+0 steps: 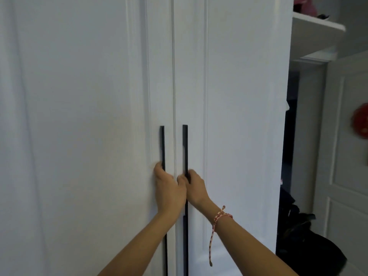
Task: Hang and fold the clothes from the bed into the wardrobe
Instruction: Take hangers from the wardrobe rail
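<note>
A white wardrobe fills the view, its two doors [239, 116] closed with a thin seam between them. Each door has a long black vertical handle. My left hand [168, 190] grips the left handle [162, 144], fingers curled round its far side. My right hand [196, 188] grips the right handle [185, 148]; a red and white string bracelet hangs from that wrist. The two hands touch at the seam. No clothes or bed are in view.
To the right of the wardrobe is a dark gap with black bags or clothing [302, 236] on the floor. A white shelf [318, 26] holds pink items above. A white panelled door [348, 156] with a red ornament stands at the far right.
</note>
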